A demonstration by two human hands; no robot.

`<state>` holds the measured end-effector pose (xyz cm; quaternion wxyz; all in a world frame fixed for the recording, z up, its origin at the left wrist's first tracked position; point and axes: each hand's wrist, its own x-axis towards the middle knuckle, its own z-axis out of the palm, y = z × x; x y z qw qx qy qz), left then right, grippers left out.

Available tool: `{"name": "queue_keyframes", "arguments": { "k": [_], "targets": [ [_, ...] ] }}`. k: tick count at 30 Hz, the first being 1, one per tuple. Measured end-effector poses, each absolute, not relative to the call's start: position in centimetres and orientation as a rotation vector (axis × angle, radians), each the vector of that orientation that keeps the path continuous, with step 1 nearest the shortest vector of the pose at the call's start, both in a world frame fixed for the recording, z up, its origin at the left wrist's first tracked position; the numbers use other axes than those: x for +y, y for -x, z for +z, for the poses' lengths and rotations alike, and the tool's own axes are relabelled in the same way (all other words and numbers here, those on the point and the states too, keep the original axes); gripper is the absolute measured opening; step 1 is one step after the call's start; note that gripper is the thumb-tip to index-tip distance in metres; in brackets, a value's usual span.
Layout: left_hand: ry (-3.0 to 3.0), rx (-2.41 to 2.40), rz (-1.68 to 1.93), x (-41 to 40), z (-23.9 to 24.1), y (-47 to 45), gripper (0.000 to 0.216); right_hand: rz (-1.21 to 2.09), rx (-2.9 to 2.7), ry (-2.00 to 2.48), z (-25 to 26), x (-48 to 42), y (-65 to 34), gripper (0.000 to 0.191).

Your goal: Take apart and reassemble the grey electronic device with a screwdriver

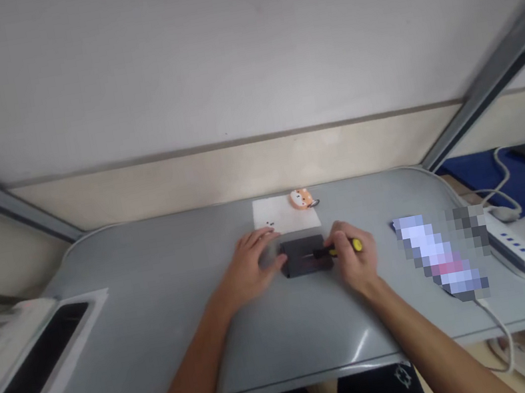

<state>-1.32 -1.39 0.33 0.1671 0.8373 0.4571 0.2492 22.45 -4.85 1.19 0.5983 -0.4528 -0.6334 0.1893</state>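
Observation:
A dark, flat rectangular device [300, 266] lies on the grey table in front of me. My left hand [250, 266] rests at its left side, fingers spread on the tabletop and thumb at the device's edge. In my right hand [354, 255] is a screwdriver with a black and yellow handle [356, 245], its shaft lying low over the device. Whether the tip sits in a screw is too small to tell. Just behind, several tiny dark pieces [270, 223] lie on a white sheet of paper [272, 208], near an orange and white animal-shaped case [301, 199].
On the right, a phone with a blurred screen [438, 253] is joined to a white cable [497, 317]. Beyond it stands a white power strip [521, 252] with plugged-in chargers. A black phone-like slab [40, 361] lies on white packaging at left. Metal posts [485, 76] flank the table.

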Motion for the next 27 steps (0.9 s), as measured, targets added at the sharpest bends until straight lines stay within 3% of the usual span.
{"name": "queue_keyframes", "arguments": {
  "k": [7,10,17,23,27],
  "targets": [
    [-2.341,1.126,0.659,-2.1,0.7,0.0,0.036,0.257,-1.894,0.808,3.1,-2.4,-20.5,0.027],
    [-2.351,1.166,0.663,-1.8,0.7,0.2,0.039,0.346,-1.878,0.87,3.4,-1.5,-20.5,0.03],
    [-2.42,1.271,0.653,-1.2,0.7,0.9,0.034,0.744,-1.52,1.206,3.2,-1.1,-24.0,0.034],
    [-2.504,1.277,0.656,-1.3,0.7,1.2,0.032,0.527,-1.048,1.134,3.9,0.1,-26.1,0.034],
    [-2.572,1.241,0.647,-1.8,0.7,0.4,0.036,0.641,-0.909,1.25,3.4,0.7,-26.0,0.034]
  ]
}}
